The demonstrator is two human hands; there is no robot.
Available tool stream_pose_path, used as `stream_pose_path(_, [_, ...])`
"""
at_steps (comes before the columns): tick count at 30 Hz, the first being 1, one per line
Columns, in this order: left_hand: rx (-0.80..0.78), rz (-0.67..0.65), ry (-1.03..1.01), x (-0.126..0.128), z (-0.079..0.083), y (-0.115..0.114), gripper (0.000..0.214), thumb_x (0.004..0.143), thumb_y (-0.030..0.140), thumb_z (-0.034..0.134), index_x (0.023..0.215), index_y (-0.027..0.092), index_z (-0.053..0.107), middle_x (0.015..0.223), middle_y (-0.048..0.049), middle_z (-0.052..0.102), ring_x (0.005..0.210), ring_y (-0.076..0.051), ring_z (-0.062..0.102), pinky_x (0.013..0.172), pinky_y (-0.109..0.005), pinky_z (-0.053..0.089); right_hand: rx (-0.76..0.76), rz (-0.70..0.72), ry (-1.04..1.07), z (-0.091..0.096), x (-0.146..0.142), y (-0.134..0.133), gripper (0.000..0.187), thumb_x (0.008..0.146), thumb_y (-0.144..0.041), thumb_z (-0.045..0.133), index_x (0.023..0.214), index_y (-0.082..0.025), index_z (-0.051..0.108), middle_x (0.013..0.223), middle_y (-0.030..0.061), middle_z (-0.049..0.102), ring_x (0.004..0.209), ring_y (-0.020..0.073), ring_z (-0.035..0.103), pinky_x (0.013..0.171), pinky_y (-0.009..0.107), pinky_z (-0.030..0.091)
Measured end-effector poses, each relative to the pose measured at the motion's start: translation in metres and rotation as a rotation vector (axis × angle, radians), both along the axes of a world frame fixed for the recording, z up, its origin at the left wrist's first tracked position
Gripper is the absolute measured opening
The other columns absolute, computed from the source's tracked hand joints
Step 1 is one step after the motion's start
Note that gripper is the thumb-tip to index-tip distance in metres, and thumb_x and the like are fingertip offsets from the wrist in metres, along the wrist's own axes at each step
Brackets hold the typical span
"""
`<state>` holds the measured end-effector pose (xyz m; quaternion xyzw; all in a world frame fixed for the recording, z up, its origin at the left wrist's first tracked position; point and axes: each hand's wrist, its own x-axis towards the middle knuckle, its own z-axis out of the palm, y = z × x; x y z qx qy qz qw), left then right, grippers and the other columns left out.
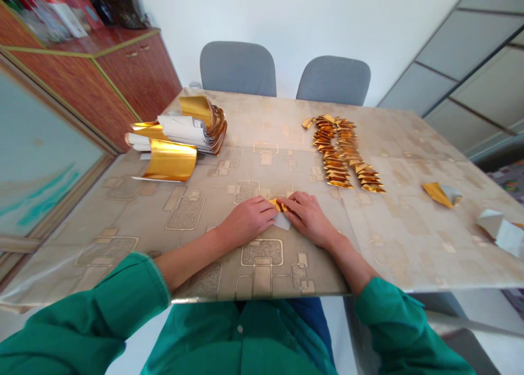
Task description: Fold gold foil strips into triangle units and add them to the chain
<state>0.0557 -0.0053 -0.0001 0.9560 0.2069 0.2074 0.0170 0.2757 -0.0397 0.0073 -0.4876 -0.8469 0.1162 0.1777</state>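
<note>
Watching my feed, I see the left hand (248, 220) and right hand (308, 218) closed on a folded gold-foil paper (279, 205) mid-table (229, 186), its long axis running crosswise, white corner pointing toward the wearer.

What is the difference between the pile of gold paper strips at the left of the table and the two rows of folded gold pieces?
The pile of gold paper strips holds long, curling strips, gold on one face and white on the other, while the rows of folded gold pieces are small, tight folds showing mostly gold. The pile is a loose heap; the rows overlap in two lines. Both share the same shiny gold and lie on the patterned table.
</note>
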Motion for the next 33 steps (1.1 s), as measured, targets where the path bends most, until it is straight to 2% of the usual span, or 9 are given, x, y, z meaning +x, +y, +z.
stream_pose_path(6, [0.006, 0.019, -0.107, -0.010, -0.001, -0.005, 0.026, 0.102, 0.020, 0.043, 0.105, 0.014, 0.068, 0.110, -0.0092, 0.070, 0.100, -0.018, 0.065, 0.090, -0.033, 0.053, 0.029, 0.010, 0.003, -0.003, 0.003, -0.002, 0.029, 0.099, -0.029, 0.049, 0.124, -0.026, 0.063, 0.104, 0.0079, 0.059, 0.098, 0.0218, 0.051, 0.085, 0.036, 0.040])
stream_pose_path(13, [0.007, 0.008, 0.016, -0.008, 0.004, -0.008, 0.023, 0.100, 0.028, 0.049, 0.100, 0.015, 0.067, 0.101, -0.0084, 0.069, 0.095, -0.021, 0.064, 0.089, -0.036, 0.054, 0.041, -0.002, 0.015, -0.003, 0.001, -0.003, 0.025, 0.099, -0.028, 0.048, 0.119, -0.023, 0.064, 0.104, 0.0074, 0.060, 0.098, 0.0215, 0.053, 0.085, 0.035, 0.039])
stream_pose_path(19, [0.039, 0.012, -0.024, -0.008, 0.002, -0.011, 0.031, 0.103, 0.021, 0.038, 0.099, 0.015, 0.069, 0.103, -0.0093, 0.070, 0.101, -0.020, 0.064, 0.093, -0.037, 0.052, 0.048, -0.016, -0.088, -0.001, -0.006, 0.000, 0.039, 0.101, -0.039, 0.045, 0.137, -0.024, 0.054, 0.107, 0.0092, 0.060, 0.100, 0.0236, 0.053, 0.084, 0.036, 0.038])
stream_pose_path(23, [0.041, 0.064, -0.012, -0.011, 0.004, -0.010, 0.025, 0.101, 0.025, 0.045, 0.102, 0.016, 0.069, 0.107, -0.0091, 0.069, 0.099, -0.021, 0.062, 0.089, -0.038, 0.052, 0.042, -0.017, -0.140, 0.001, -0.010, 0.000, 0.038, 0.101, -0.044, 0.044, 0.130, -0.027, 0.059, 0.104, 0.0084, 0.059, 0.098, 0.0233, 0.052, 0.082, 0.036, 0.036])
stream_pose_path(27, [0.029, 0.115, 0.010, -0.016, 0.005, -0.010, 0.020, 0.097, 0.027, 0.053, 0.107, 0.018, 0.067, 0.123, -0.0113, 0.064, 0.107, -0.025, 0.058, 0.093, -0.042, 0.048, 0.030, -0.027, -0.131, 0.002, -0.009, 0.000, 0.037, 0.100, -0.044, 0.046, 0.131, -0.028, 0.059, 0.105, 0.0081, 0.059, 0.098, 0.0236, 0.051, 0.082, 0.036, 0.035])
stream_pose_path(33, [0.003, 0.148, 0.065, -0.014, 0.008, -0.012, 0.036, 0.093, 0.027, 0.057, 0.127, 0.015, 0.057, 0.121, -0.0112, 0.067, 0.106, -0.027, 0.059, 0.102, -0.049, 0.041, 0.034, -0.044, -0.133, 0.002, -0.009, -0.002, 0.037, 0.101, -0.043, 0.046, 0.130, -0.027, 0.060, 0.105, 0.0081, 0.059, 0.099, 0.0239, 0.052, 0.082, 0.037, 0.034])
